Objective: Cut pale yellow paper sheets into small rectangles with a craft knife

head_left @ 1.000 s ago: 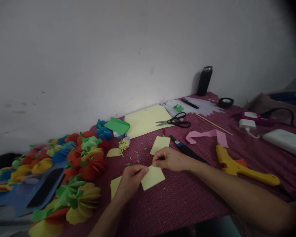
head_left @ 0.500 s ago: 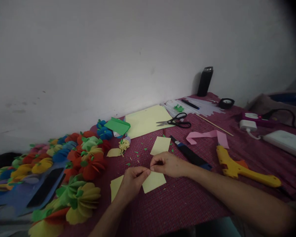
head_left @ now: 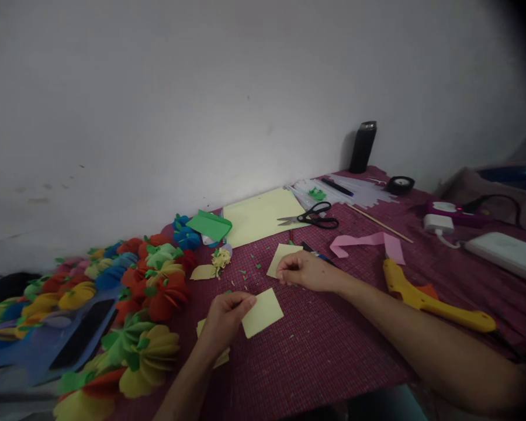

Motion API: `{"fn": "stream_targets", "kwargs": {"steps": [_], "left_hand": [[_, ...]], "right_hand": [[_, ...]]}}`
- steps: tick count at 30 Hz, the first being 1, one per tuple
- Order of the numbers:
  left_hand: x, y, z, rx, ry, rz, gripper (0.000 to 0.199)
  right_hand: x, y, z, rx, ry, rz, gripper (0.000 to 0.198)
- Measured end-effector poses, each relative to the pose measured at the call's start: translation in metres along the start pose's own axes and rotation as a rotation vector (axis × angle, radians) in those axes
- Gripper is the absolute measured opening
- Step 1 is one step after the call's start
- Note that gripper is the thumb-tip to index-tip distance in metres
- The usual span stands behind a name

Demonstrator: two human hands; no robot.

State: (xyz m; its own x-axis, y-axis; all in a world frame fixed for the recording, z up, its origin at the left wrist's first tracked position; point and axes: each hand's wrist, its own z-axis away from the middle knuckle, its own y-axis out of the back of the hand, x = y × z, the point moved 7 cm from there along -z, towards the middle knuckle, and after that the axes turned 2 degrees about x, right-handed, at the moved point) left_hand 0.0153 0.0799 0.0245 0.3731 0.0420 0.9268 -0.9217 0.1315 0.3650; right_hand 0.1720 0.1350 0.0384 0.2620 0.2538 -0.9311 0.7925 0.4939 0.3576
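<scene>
My left hand [head_left: 228, 318] is closed, pinching the left corner of a pale yellow paper square [head_left: 265, 316] between thumb and fingers. Below that hand, more yellow paper pieces [head_left: 221, 358] show partly from underneath. My right hand [head_left: 304, 271] has thumb and fingertips drawn together over the lower right part of another yellow paper square [head_left: 279, 257]. Whether anything is between those fingertips I cannot make out. A dark-handled cutter [head_left: 318, 252] is mostly covered by my right hand. Scissors [head_left: 309, 217] lie partly opened behind, over a large yellow sheet [head_left: 258, 213].
Colourful paper flowers [head_left: 166, 292] crowd the left side. On the right are a yellow glue gun [head_left: 438, 307], a pink paper strip [head_left: 368, 238], a thin stick [head_left: 379, 223] and a white power bank [head_left: 508, 254]. A black bottle [head_left: 363, 147] stands by the wall.
My right hand has parted from my left and moved up and right to the rear yellow square, covering more of the cutter. My left hand has shifted slightly left with its paper square.
</scene>
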Motion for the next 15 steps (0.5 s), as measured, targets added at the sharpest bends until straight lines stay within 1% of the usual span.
{"fn": "stream_targets", "kwargs": {"steps": [1,3,5,7,9,15], "left_hand": [[0.000,-0.001,0.000,-0.006,-0.003,-0.008,0.031],[-0.001,-0.005,0.000,-0.030,-0.011,-0.032,0.031],[-0.001,-0.009,0.000,-0.056,-0.026,-0.061,0.031],[-0.001,-0.010,0.000,-0.058,-0.041,-0.074,0.031],[0.000,-0.008,-0.001,-0.046,-0.040,-0.067,0.031],[0.005,0.002,-0.001,-0.037,0.013,0.005,0.029]], "right_hand": [[-0.003,-0.003,0.001,0.008,0.018,-0.008,0.018],[-0.007,-0.014,0.003,-0.021,0.052,-0.003,0.021],[-0.006,-0.026,0.005,-0.068,0.066,0.017,0.019],[-0.003,-0.031,0.006,-0.089,0.066,0.036,0.017],[0.000,-0.029,0.005,-0.084,0.060,0.048,0.017],[0.000,-0.010,0.003,-0.076,0.045,0.113,0.018]]}}
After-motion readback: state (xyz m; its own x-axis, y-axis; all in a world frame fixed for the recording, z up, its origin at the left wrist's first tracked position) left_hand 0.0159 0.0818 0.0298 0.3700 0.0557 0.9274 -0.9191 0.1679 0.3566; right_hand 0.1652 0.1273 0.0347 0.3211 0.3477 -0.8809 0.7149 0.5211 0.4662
